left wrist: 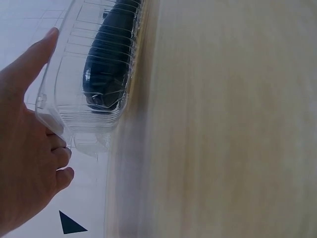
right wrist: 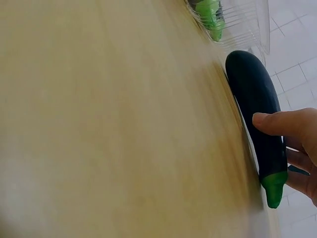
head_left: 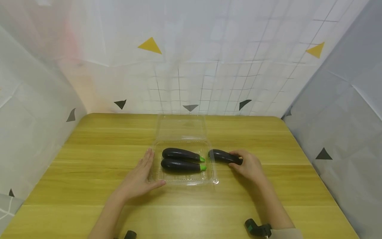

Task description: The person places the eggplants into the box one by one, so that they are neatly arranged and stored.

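A clear plastic clamshell box (head_left: 185,182) stands on the table with its lid (head_left: 181,127) folded back. Inside lie two eggplants, the far eggplant (head_left: 180,154) and the near eggplant (head_left: 180,165), side by side with green stems to the right. My left hand (head_left: 138,179) rests against the box's left side, fingers extended along it and thumb at the front rim. To the right of the box, my right hand (head_left: 248,166) pinches a third eggplant (right wrist: 255,94) between thumb and fingers near its green stem end. Its blunt end points left, right at the box's wall.
The wooden table (head_left: 191,212) reaches back to a white sheet wall (head_left: 185,83) with grid lines and triangle marks. More sheeting flanks both sides. Near the wrists, black devices (head_left: 258,228) show at the bottom of the head view.
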Action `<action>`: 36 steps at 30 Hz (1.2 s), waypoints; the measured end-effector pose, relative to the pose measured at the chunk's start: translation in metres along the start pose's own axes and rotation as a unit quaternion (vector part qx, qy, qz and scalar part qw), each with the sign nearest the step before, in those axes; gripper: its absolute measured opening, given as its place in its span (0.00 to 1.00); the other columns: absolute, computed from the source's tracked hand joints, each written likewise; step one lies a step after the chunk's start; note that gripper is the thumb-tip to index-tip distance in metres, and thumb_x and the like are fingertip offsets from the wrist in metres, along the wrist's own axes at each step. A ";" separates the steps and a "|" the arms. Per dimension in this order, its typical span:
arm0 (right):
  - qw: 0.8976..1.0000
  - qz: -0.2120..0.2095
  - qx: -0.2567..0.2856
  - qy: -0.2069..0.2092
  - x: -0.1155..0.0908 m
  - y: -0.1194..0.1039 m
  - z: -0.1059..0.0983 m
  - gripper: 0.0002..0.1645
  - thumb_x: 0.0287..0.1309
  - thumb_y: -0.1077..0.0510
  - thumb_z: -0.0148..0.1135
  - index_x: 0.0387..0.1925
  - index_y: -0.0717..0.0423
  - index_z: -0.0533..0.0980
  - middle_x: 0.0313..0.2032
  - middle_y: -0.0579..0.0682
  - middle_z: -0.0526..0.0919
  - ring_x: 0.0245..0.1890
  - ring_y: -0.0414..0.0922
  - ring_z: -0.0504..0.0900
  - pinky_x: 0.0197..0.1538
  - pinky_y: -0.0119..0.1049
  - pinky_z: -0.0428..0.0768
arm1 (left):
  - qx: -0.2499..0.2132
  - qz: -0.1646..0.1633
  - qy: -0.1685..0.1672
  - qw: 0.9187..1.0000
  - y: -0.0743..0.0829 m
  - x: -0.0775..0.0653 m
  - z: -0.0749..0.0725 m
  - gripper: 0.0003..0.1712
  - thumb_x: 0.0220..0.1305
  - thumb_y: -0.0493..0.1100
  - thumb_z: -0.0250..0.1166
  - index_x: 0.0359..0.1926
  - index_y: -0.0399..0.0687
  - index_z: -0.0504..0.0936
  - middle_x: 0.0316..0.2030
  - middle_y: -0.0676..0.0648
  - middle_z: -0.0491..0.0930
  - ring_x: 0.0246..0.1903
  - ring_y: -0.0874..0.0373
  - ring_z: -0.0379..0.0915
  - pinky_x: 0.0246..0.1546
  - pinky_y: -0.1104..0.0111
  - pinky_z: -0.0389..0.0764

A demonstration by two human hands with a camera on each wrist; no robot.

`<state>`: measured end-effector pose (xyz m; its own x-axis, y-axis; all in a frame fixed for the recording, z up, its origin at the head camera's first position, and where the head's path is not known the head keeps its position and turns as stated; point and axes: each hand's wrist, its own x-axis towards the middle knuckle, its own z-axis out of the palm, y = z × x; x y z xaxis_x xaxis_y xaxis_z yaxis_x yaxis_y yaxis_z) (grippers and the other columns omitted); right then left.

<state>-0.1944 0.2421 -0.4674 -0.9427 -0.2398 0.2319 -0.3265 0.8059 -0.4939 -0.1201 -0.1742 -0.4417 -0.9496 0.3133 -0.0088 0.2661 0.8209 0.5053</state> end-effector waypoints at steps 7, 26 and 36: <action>0.999 0.033 -0.017 0.006 -0.004 -0.002 -0.006 0.26 0.46 0.55 0.76 0.50 0.52 0.80 0.48 0.55 0.83 0.48 0.57 0.80 0.49 0.54 0.76 | -0.001 0.002 0.001 1.000 0.000 0.001 0.000 0.66 0.54 0.72 0.62 0.76 0.43 0.37 0.75 0.42 0.31 0.70 0.33 0.39 0.66 0.44 0.52; 0.994 0.010 -0.031 0.105 -0.001 -0.020 -0.031 0.26 0.44 0.56 0.76 0.48 0.54 0.80 0.41 0.54 0.85 0.38 0.54 0.83 0.36 0.48 0.76 | 0.002 0.005 0.002 1.000 0.000 0.000 0.000 0.66 0.54 0.73 0.62 0.76 0.42 0.36 0.75 0.41 0.31 0.71 0.34 0.39 0.66 0.44 0.52; 0.989 -0.037 -0.028 0.141 0.000 -0.042 -0.041 0.28 0.39 0.60 0.78 0.47 0.55 0.81 0.39 0.53 0.85 0.33 0.51 0.84 0.32 0.45 0.78 | -0.002 -0.001 -0.001 1.000 -0.001 0.001 0.000 0.66 0.53 0.73 0.62 0.76 0.44 0.36 0.75 0.43 0.30 0.70 0.33 0.39 0.65 0.41 0.54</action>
<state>-0.1780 0.2307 -0.4126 -0.8578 -0.1452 0.4931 -0.3814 0.8228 -0.4213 -0.1211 -0.1748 -0.4421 -0.9498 0.3127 -0.0112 0.2637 0.8194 0.5090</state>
